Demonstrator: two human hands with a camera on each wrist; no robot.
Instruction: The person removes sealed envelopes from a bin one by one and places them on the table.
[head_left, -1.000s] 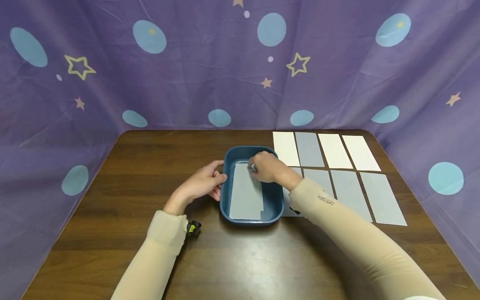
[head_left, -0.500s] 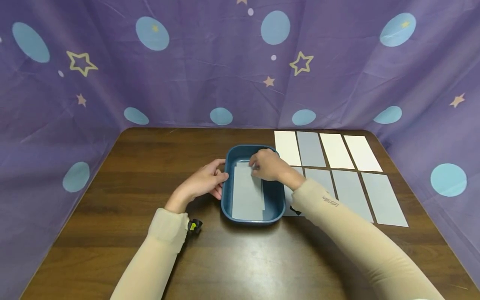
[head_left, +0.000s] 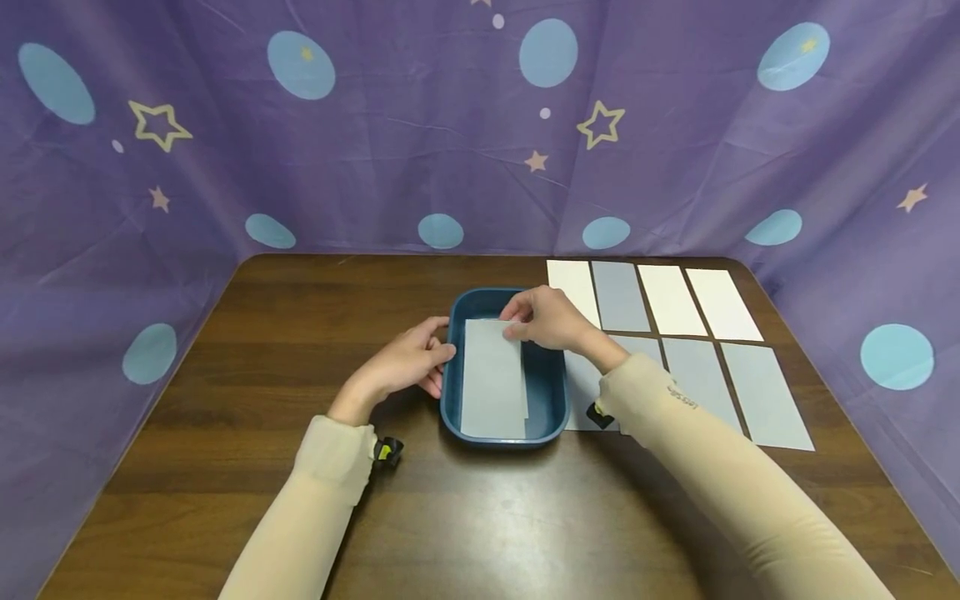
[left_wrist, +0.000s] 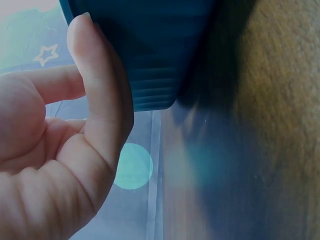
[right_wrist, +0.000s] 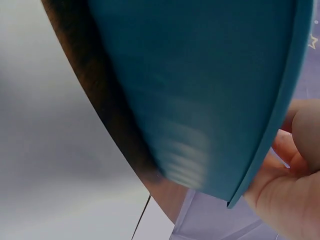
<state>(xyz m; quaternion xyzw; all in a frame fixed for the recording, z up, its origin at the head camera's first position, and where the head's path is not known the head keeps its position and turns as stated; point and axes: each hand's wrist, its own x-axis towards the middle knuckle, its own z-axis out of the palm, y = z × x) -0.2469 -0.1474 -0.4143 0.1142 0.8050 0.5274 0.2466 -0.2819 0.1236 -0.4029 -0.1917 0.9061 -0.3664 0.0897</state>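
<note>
A blue rectangular plastic tub (head_left: 546, 417) stands on the table, holding a stack of pale grey paper cards (head_left: 491, 383). Reaching over the tub's far right corner, my right hand (head_left: 551, 321) pinches the top card near its far right corner, thumb above and fingers at the far edge. In the right wrist view the tub wall (right_wrist: 210, 100) hides the cards, and only part of the hand (right_wrist: 295, 170) shows. On the left side, my left hand (head_left: 405, 358) touches the outside of the tub's rim with thumb and index fingertips; its thumb (left_wrist: 97, 65) lies along the wall.
To the right of the tub, two rows of paper cards lie on the wooden table (head_left: 337, 317), white ones (head_left: 720, 304) and grey ones (head_left: 768, 396). My right forearm crosses over the near row. A purple patterned curtain (head_left: 375, 167) hangs around the table.
My right hand has shifted slightly right and away, from curled over the stack to pinching the top card's corner. That card's far edge now sits a little farther back. The left hand stays put.
</note>
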